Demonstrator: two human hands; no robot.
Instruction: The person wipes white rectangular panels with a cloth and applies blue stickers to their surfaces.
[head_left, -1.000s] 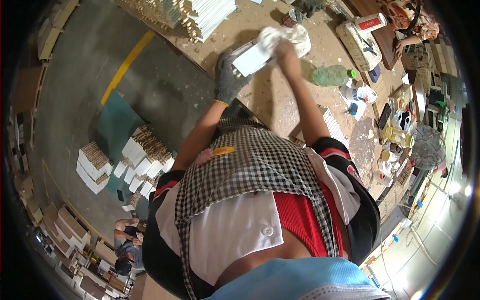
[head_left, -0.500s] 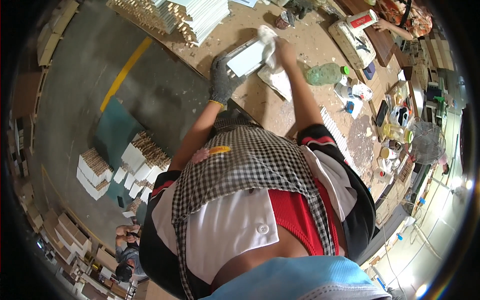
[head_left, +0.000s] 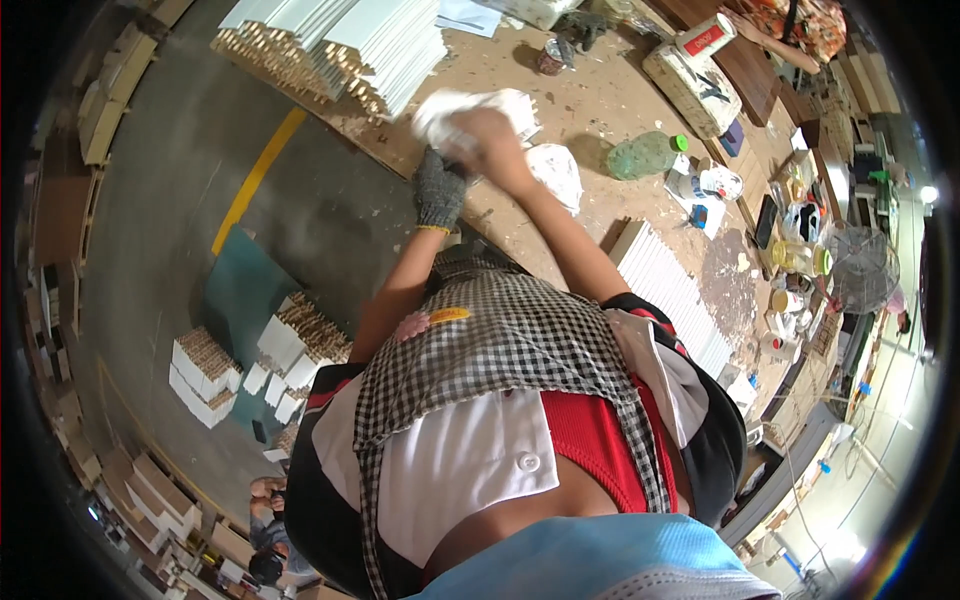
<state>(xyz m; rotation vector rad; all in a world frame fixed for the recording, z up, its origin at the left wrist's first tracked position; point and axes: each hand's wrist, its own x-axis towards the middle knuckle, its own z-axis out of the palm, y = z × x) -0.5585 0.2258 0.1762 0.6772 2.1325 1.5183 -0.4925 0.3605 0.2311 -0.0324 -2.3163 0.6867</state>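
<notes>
My right hand (head_left: 485, 150), bare and blurred by motion, is closed on a white cloth (head_left: 440, 112) and presses it over white boards (head_left: 520, 108). Most of the boards lie hidden under the cloth and hand; only their far right end shows. My left hand (head_left: 440, 190), in a grey knitted glove, grips the near left end of the boards, its fingertips covered by my right hand. Just right of them on the worktable (head_left: 500, 212), a second crumpled white cloth (head_left: 556, 178) lies.
Stacks of white boards (head_left: 385, 55) stand at the back left, with another row (head_left: 672, 285) at right. A green-capped bottle (head_left: 645, 156), a stained block (head_left: 695, 90) and a dark cup (head_left: 553, 57) sit beyond. Another person's arm (head_left: 775, 42) reaches in at far right.
My right hand has swept the cloth left and nearer, from the boards' far end to beside my gloved left hand. The view has shifted slightly.
</notes>
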